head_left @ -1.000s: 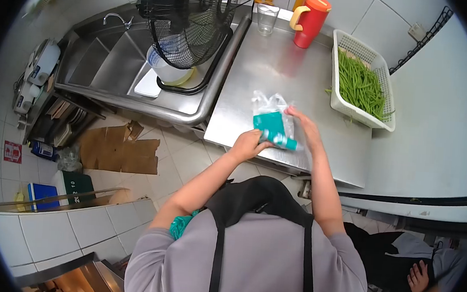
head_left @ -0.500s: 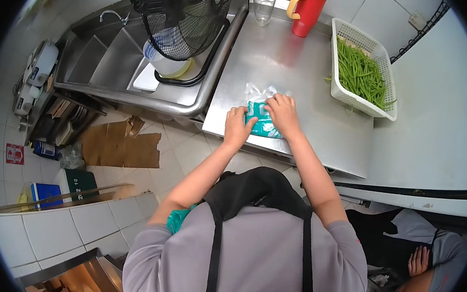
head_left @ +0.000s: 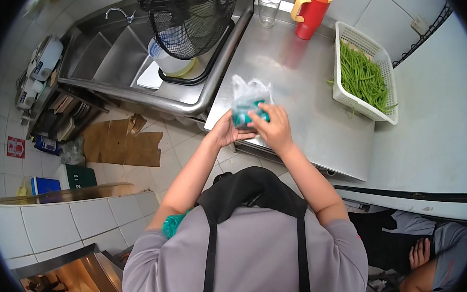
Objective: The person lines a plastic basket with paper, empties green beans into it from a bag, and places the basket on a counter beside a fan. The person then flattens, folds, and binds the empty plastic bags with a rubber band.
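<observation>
A teal-and-white plastic bag [head_left: 243,117], bunched up with pale translucent handles standing above it, is held over the front edge of the steel table. My left hand [head_left: 226,131] cups it from the left and below, fingers under its bottom. My right hand [head_left: 275,128] grips it from the right, with the fingertips on the teal part. Motion blurs the bag a little, and whether anything is inside I cannot tell.
The steel table [head_left: 303,91] bears a white basket [head_left: 352,98] of green beans [head_left: 363,71], a red jug [head_left: 313,14] and a drinking glass [head_left: 267,11]. Left are a black fan [head_left: 186,13] and steel sink [head_left: 120,55]. Another person's hand [head_left: 419,253] is at lower right.
The bag has come up off the table and shifted slightly left, folding from flat to bunched. My left hand has turned and slid beneath it; my right hand has moved left with it.
</observation>
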Available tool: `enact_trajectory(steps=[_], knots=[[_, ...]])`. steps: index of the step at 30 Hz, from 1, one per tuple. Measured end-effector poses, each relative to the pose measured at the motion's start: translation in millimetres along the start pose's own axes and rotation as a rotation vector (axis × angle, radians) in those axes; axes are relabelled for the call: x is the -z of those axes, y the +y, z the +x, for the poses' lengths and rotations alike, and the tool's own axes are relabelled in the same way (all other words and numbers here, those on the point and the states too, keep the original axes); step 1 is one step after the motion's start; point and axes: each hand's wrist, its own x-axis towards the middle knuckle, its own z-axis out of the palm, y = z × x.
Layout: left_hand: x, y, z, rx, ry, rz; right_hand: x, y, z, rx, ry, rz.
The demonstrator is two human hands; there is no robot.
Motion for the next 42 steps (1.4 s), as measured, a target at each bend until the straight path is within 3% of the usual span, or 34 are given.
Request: enact_trajectory(steps=[1,3,7,8,11,14,17,19,20,23,25,28,30,34,38,41,42], knots=[[1.4,0.1,1.0,-0.073,-0.053,0.062,6.7,-6.5,-0.6,0.035,-0.061,0.065],[2.8,-0.9,4.6,-0.130,0.122,0.100,23.9,-17.4,0.5,0.102,-0.184,0.191],[2.5,-5.0,12.3,-0.243,0.240,0.147,37.5,-14.0,-13.4,-0.257,-0.299,0.387],[-0.5,-6.3,16.4,-0.267,0.218,0.148,35.3,-9.1,-13.6,-0.203,-0.216,0.303],[-22.5,0.0,12.3,-0.265,0.147,0.259,40.1,-1.4,2.3,-0.331,-0.066,0.186],[-41.8,6.2,9.5,-0.248,0.040,0.430,29.0,19.0,-0.5,-0.735,0.043,0.477],[-78.0,9.9,-0.6,-0.240,0.064,0.027,24.6,28.7,4.8,-0.992,0.087,0.731],[-78.8,9.2,1.9,-0.280,-0.009,0.021,26.0,28.3,12.1,-1.117,0.086,0.957],[-79.1,9.3,4.2,-0.301,-0.046,0.017,19.3,32.4,9.4,-1.055,0.099,0.871],[-66.0,-1.7,19.1,-0.507,0.128,0.516,6.5,38.9,-2.6,-0.963,0.128,0.617],[-65.9,0.2,18.3,-0.509,0.117,0.406,18.9,31.7,-0.6,-1.017,0.150,0.456],[-58.8,8.6,18.2,-0.434,0.081,0.419,50.1,34.4,1.1,-1.286,-0.226,1.239],[-54.4,9.0,15.7,-0.289,0.008,0.497,49.2,33.5,-0.8,-1.256,-0.237,1.337],[-60.4,15.5,14.8,-0.341,0.011,0.837,34.1,51.9,-9.7,-1.249,-0.198,1.306],[-60.2,22.1,15.5,-0.378,0.188,0.720,19.7,68.3,-13.7,-1.297,-0.026,1.420],[-37.6,24.3,12.8,-0.970,0.174,1.378,18.7,90.4,-13.3,-1.360,-0.042,1.426],[-34.0,22.7,9.1,-1.023,0.238,1.674,15.3,98.7,-17.0,-1.382,-0.040,1.448]])
